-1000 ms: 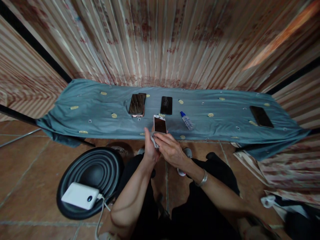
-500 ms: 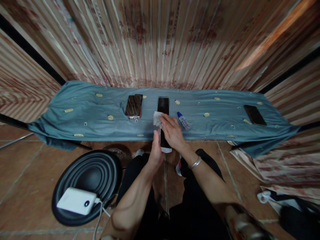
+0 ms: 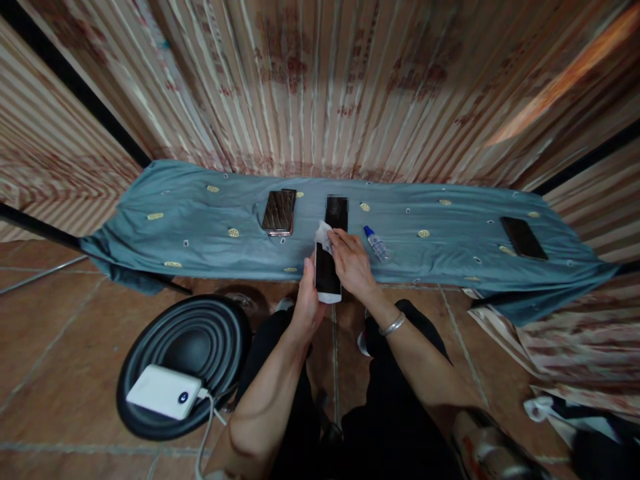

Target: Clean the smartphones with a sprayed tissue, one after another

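We see the left hand (image 3: 309,303) gripping a white phone (image 3: 327,273) by its edges | right hand (image 3: 353,263) pinching a cloth (image 3: 323,235) at the phone's top | phone judged stiff, slippery, fragile: hold its sides.

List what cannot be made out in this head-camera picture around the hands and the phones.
- White phone: top end hidden under the white cloth and right hand.
- Left hand: fingers hidden behind that phone.
- Black phone on the blue sheet: upper part blurred, lower end behind the cloth.
- Small bottle: label too small.
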`<state>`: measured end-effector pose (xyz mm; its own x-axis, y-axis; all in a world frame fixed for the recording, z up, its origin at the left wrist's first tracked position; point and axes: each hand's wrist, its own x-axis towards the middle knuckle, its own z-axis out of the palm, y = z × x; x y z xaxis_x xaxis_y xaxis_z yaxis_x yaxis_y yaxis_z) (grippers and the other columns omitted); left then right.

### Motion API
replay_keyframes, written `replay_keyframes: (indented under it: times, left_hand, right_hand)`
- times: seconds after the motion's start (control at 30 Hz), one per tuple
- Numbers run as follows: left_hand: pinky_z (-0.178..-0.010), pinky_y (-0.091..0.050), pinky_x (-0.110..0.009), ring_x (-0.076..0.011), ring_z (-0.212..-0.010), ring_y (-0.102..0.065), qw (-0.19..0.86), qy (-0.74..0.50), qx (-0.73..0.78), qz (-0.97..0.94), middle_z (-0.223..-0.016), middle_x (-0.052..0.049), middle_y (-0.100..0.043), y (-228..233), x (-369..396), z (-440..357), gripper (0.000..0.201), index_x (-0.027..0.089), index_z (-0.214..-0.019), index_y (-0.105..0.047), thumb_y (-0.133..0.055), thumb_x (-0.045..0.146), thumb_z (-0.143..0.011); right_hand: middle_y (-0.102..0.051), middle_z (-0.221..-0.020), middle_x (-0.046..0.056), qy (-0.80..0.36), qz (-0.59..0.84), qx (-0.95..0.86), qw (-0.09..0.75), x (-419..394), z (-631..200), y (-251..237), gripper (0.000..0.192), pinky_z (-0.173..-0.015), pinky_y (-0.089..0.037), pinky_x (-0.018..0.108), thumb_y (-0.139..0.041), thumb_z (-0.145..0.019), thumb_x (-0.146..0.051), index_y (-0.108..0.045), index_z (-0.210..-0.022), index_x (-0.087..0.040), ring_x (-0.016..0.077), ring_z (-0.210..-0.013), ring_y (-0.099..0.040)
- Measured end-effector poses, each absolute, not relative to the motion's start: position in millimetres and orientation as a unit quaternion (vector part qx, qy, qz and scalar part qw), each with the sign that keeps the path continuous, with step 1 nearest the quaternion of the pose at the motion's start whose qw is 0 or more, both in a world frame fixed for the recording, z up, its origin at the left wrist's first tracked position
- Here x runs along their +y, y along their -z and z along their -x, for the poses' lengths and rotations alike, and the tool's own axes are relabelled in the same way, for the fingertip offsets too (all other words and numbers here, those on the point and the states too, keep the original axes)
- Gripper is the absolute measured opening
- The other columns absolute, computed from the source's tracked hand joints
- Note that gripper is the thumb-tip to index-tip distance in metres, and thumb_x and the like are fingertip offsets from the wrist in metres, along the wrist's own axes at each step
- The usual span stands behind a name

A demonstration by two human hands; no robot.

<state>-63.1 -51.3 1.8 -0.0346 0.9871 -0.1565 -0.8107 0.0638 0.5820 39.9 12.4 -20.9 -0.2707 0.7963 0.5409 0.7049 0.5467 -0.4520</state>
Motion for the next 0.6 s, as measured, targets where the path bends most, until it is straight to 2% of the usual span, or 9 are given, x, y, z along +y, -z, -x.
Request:
replay_keyframes:
  times: [0.37, 0.47, 0.6]
  left_hand:
    - [-0.118, -0.034, -0.036, -0.0206, -0.141, -0.046, 0.676, -0.659, 0.322, -0.069, -0.128, -0.008, -0.070, -12.0, -49.2, 83.8, 0.052, 0.017, -0.123, -0.067, -0.026, 0.043, -0.104]
    - [-0.116, -0.037, -0.035, -0.0200, -0.133, -0.055, 0.654, -0.676, 0.336, -0.052, -0.117, -0.008, -0.074, -10.6, -47.8, 90.8, 0.052, 0.015, -0.112, -0.070, -0.027, 0.043, -0.103]
    - [-0.102, -0.049, -0.029, -0.0170, -0.109, -0.070, 0.639, -0.673, 0.371, -0.030, -0.091, -0.006, -0.077, -5.7, -46.3, 103.0, 0.055, 0.016, -0.089, -0.071, -0.028, 0.048, -0.102]
  right_hand:
    - [-0.060, -0.139, 0.013, -0.089, 0.402, -0.839, 0.355, -9.9, -14.8, 19.4, 0.045, -0.111, -0.045, 0.049, -0.035, -0.099, -0.018, -0.059, -0.138, -0.017, 0.0266, -0.127, -0.053]
    - [-0.061, -0.137, 0.015, -0.086, 0.374, -0.850, 0.361, -21.2, -7.3, 20.1, 0.043, -0.109, -0.047, 0.046, -0.036, -0.099, -0.016, -0.061, -0.135, -0.015, 0.0264, -0.125, -0.054]
    - [-0.062, -0.135, 0.016, -0.088, 0.330, -0.860, 0.379, -37.2, -0.7, 24.5, 0.040, -0.107, -0.050, 0.047, -0.039, -0.100, -0.015, -0.062, -0.133, -0.015, 0.0260, -0.123, -0.056]
